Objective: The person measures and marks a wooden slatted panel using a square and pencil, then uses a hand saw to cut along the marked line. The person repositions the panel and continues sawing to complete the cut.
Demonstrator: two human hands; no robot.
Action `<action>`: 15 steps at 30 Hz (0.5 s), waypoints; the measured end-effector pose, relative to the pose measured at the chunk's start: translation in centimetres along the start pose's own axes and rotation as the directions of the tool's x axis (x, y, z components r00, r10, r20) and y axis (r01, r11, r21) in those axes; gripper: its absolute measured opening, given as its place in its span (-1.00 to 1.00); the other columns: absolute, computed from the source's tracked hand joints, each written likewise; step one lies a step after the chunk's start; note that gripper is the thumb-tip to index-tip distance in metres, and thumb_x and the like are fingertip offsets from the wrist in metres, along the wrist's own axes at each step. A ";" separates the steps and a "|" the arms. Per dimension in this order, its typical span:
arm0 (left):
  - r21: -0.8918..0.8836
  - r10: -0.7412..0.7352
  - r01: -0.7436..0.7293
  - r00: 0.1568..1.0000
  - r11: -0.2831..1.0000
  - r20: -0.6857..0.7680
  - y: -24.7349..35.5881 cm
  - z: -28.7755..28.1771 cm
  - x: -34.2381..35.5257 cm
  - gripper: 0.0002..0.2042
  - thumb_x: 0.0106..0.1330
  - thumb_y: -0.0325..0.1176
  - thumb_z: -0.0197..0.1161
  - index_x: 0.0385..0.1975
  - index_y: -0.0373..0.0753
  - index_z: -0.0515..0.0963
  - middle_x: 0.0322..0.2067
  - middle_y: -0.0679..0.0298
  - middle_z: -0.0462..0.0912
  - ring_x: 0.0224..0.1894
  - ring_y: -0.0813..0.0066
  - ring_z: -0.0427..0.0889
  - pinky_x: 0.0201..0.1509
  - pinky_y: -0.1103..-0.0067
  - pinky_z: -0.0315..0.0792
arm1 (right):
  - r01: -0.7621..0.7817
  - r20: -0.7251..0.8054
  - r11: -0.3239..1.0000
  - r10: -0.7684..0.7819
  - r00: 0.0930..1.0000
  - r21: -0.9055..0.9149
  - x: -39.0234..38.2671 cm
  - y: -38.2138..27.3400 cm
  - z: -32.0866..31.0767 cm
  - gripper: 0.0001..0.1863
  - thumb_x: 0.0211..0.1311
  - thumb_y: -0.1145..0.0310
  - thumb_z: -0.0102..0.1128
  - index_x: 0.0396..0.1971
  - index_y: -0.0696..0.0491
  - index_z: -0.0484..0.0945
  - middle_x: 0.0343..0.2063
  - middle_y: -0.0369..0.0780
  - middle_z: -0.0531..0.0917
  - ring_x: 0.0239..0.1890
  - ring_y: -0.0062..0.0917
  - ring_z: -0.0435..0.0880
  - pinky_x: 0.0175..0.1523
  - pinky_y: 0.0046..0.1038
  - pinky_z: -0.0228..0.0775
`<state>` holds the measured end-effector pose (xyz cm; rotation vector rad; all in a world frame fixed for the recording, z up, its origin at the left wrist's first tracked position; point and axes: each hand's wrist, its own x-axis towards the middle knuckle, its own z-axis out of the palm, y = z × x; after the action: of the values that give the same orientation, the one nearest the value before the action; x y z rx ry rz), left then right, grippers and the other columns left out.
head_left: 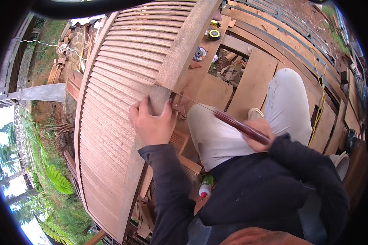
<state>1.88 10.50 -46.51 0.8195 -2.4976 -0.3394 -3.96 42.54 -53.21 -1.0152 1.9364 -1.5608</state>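
Two hands are engaged on one wooden rail (180, 57), which lies lengthwise across a louvred wooden shutter (118, 102). A thin saw blade (184, 100) is seen crossing the rail just above the left hand (151, 124), whose fingers are curled and pressed around the rail's edge. The right hand (257, 134) is closed around the dark red saw handle (241, 125).

Risks judged: the left thumb lies very near the blade, so a slip or a jump could cut it. The rail appears unclamped, steadied only by grip and a raised knee (288, 87); shifting could bind the blade. A glue bottle (205, 185) rests near the lap, and floor planks (253, 77) show gaps beneath.
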 end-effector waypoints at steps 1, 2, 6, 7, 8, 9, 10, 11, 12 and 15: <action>0.002 0.006 -0.006 1.000 1.000 -0.009 0.1 0.2 0.3 -0.43 0.02 -0.14 0.58 0.02 -0.33 0.68 -0.10 0.06 0.54 0.09 0.03 0.50 0.24 0.24 0.39 | 0.101 -0.014 0.994 -0.101 0.995 -0.037 3.5 -0.1 0.8 -0.94 0.11 0.50 0.26 -0.44 0.12 0.55 -0.62 -0.11 0.53 -0.59 -0.10 0.54 -0.43 -0.22 0.36; 0.002 0.010 -0.010 1.000 1.000 -0.010 0.0 0.4 0.4 -0.43 0.02 -0.14 0.58 0.02 -0.33 0.68 -0.09 0.06 0.54 0.09 0.03 0.50 0.24 0.24 0.39 | 0.093 -0.037 0.995 -0.091 0.995 0.035 5.3 -0.6 1.1 -0.94 0.11 0.50 0.26 -0.45 0.12 0.55 -0.62 -0.11 0.53 -0.59 -0.11 0.54 -0.43 -0.24 0.36; 0.026 -0.034 0.034 0.999 0.999 -0.006 -1.1 -0.7 -0.6 -0.43 0.03 -0.14 0.57 0.03 -0.32 0.67 -0.07 0.06 0.54 0.09 0.03 0.50 0.25 0.23 0.38 | 0.008 0.046 0.998 -0.011 0.999 0.063 0.0 -2.3 -1.1 -0.97 0.08 0.51 0.24 -0.47 0.11 0.57 -0.62 -0.11 0.56 -0.56 -0.11 0.60 -0.40 -0.24 0.41; 0.026 -0.031 0.031 1.000 0.999 -0.001 -0.9 -0.5 -0.4 -0.43 0.03 -0.14 0.57 0.03 -0.33 0.67 -0.07 0.05 0.54 0.10 0.03 0.50 0.25 0.23 0.38 | -0.001 0.040 0.999 -0.001 0.999 0.035 -2.8 -2.2 -2.2 -0.98 0.07 0.52 0.23 -0.47 0.11 0.58 -0.62 -0.11 0.56 -0.55 -0.10 0.61 -0.40 -0.23 0.42; 0.036 -0.027 0.027 1.000 0.999 0.003 -0.7 -0.6 -0.3 -0.43 0.03 -0.15 0.57 0.03 -0.33 0.67 -0.07 0.05 0.54 0.10 0.03 0.50 0.25 0.23 0.39 | 0.018 -0.004 1.000 -0.018 1.000 0.017 -5.3 -1.7 -3.0 -0.98 0.06 0.53 0.21 -0.48 0.10 0.58 -0.62 -0.11 0.56 -0.54 -0.09 0.62 -0.39 -0.20 0.43; 0.049 -0.014 0.014 1.000 0.999 0.016 -0.4 -0.5 -0.3 -0.44 0.04 -0.15 0.56 0.03 -0.33 0.67 -0.06 0.05 0.54 0.10 0.02 0.49 0.25 0.23 0.39 | 0.019 -0.034 0.998 -0.021 0.999 -0.054 -6.2 -1.3 -3.0 -0.96 0.05 0.54 0.20 -0.48 0.09 0.59 -0.62 -0.10 0.57 -0.54 -0.07 0.62 -0.38 -0.19 0.43; 0.048 -0.020 0.020 1.000 0.999 0.013 -0.4 -0.4 -0.2 -0.44 0.04 -0.15 0.56 0.03 -0.33 0.67 -0.06 0.05 0.55 0.11 0.02 0.49 0.25 0.23 0.39 | 0.008 -0.060 0.992 -0.015 0.998 -0.125 -6.7 -1.2 -2.8 -0.94 0.04 0.55 0.18 -0.48 0.08 0.60 -0.61 -0.09 0.57 -0.53 -0.05 0.62 -0.38 -0.17 0.44; 0.046 -0.021 0.020 1.000 0.999 0.019 -0.2 -0.5 -0.2 -0.44 0.04 -0.15 0.56 0.03 -0.33 0.67 -0.06 0.05 0.55 0.11 0.02 0.49 0.25 0.23 0.39 | -0.046 0.031 0.975 0.054 0.998 -0.218 -5.3 0.1 -1.8 -0.95 0.04 0.53 0.23 -0.46 0.08 0.59 -0.61 -0.09 0.57 -0.55 -0.07 0.60 -0.40 -0.19 0.43; 0.039 -0.023 0.023 1.000 0.999 0.011 0.2 -0.3 -0.2 -0.44 0.04 -0.14 0.56 0.03 -0.33 0.67 -0.05 0.04 0.55 0.11 0.02 0.49 0.25 0.23 0.39 | 0.029 0.004 0.992 -0.029 1.000 -0.119 -2.0 0.4 -0.6 -0.94 0.05 0.53 0.25 -0.44 0.08 0.58 -0.60 -0.08 0.56 -0.55 -0.08 0.60 -0.40 -0.20 0.42; 0.011 -0.001 0.000 1.000 1.000 0.026 -0.4 0.0 0.2 -0.43 0.04 -0.12 0.56 0.03 -0.33 0.67 -0.05 0.05 0.54 0.12 0.03 0.49 0.26 0.24 0.38 | 0.190 -0.037 0.970 -0.186 0.982 0.149 8.1 -1.1 2.1 -0.91 0.07 0.50 0.30 -0.41 0.10 0.56 -0.60 -0.08 0.55 -0.56 -0.11 0.58 -0.43 -0.22 0.39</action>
<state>1.89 10.08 -46.59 0.8250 -2.5253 -0.3392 -7.20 34.86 -51.84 -1.1474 1.7458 -1.8009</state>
